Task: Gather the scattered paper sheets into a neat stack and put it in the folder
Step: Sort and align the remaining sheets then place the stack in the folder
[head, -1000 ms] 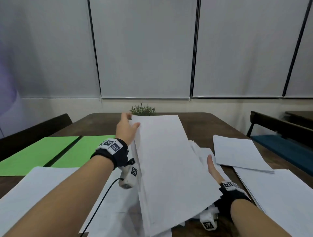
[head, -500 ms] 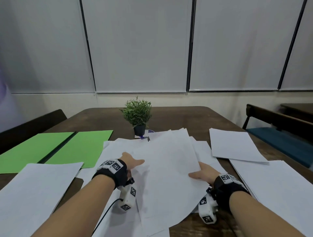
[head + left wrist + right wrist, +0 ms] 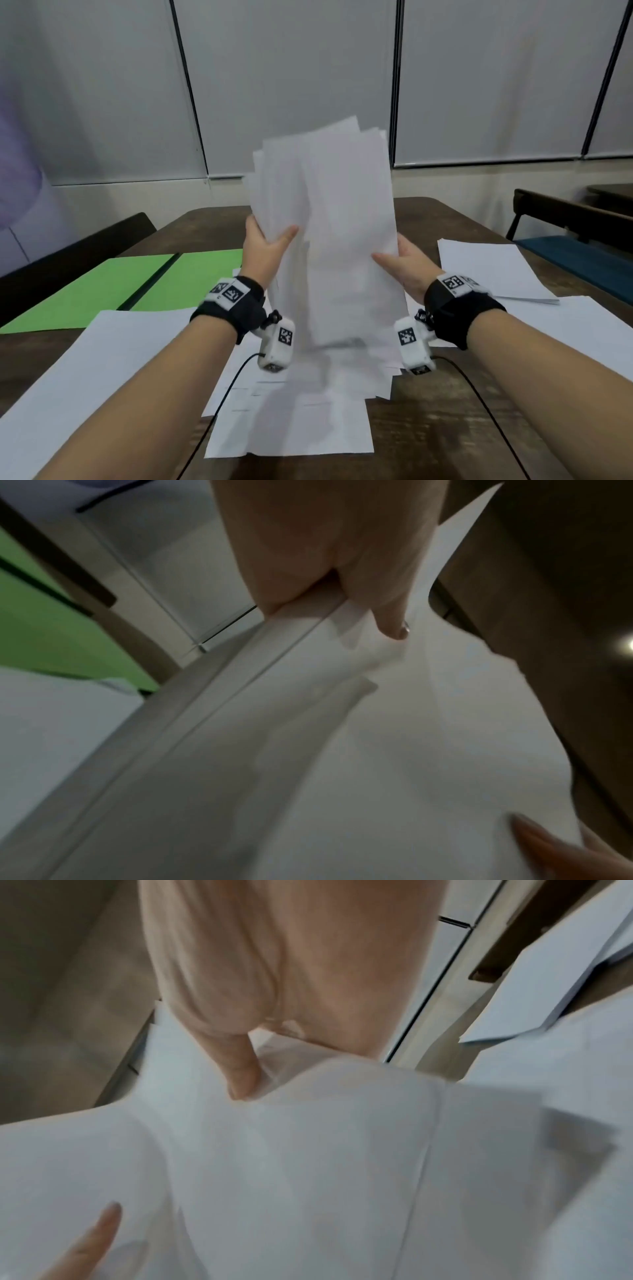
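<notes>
Both hands hold a loose bundle of white paper sheets [image 3: 329, 219] upright above the table's middle, its top edges uneven. My left hand [image 3: 265, 245] grips the bundle's left edge, thumb on the near face. My right hand [image 3: 402, 262] grips the right edge the same way. In the left wrist view the left hand [image 3: 342, 588] pinches the sheets [image 3: 342, 750]; in the right wrist view the right hand [image 3: 267, 1020] pinches the sheets [image 3: 308, 1177]. The open green folder [image 3: 130, 284] lies flat at the left. More sheets [image 3: 294, 414] lie under the bundle.
A large sheet [image 3: 85, 387] lies at the near left and a small pile of sheets [image 3: 486, 270] at the right, with another sheet [image 3: 565, 329] nearer. The brown table [image 3: 445, 428] shows between them. Dark chairs [image 3: 575, 216] stand at both sides.
Half a second ago the sheets lay flat under both hands. Now both hands have lifted them and stood them upright; the small plant is hidden behind them.
</notes>
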Demonstrator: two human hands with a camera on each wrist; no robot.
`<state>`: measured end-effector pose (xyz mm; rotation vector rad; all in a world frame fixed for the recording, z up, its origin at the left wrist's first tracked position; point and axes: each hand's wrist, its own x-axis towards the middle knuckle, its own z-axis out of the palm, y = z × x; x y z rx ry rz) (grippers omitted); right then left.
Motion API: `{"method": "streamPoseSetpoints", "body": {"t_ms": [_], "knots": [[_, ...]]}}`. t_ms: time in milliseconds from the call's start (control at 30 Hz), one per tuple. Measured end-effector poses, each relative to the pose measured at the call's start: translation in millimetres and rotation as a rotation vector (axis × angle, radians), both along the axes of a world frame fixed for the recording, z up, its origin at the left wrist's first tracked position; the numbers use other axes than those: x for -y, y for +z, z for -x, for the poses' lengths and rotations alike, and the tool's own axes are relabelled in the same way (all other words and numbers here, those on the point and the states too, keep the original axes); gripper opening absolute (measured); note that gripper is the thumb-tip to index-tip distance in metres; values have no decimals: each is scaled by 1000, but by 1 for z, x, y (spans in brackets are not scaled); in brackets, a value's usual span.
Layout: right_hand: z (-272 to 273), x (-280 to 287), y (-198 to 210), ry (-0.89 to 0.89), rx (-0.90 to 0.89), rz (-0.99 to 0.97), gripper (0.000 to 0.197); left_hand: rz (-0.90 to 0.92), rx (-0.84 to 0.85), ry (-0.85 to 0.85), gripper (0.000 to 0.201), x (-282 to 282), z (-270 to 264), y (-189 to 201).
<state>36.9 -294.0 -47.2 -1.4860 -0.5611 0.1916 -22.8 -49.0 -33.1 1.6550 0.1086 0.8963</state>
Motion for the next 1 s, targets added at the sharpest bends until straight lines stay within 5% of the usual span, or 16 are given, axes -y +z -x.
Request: {"method": "streamPoseSetpoints", "body": {"t_ms": [133, 400, 567, 667, 800, 1000], "knots": [[3, -19, 16, -51, 53, 6, 43, -45, 198, 99, 67, -5, 7, 26], [9, -46, 12, -226, 98, 18, 32, -241, 175, 61, 51, -2, 11, 24], [11, -54, 25, -219, 122, -82, 34, -187, 267, 8, 67, -2, 10, 29], [11, -56, -1, -194, 48, -21, 43, -109, 153, 34, 74, -15, 5, -1], [6, -58, -35, -253, 12, 98, 20, -137, -177, 9, 41, -16, 2, -41], [11, -79, -13, -268, 27, 124, 18, -59, -299, 12, 37, -45, 26, -17]]}}
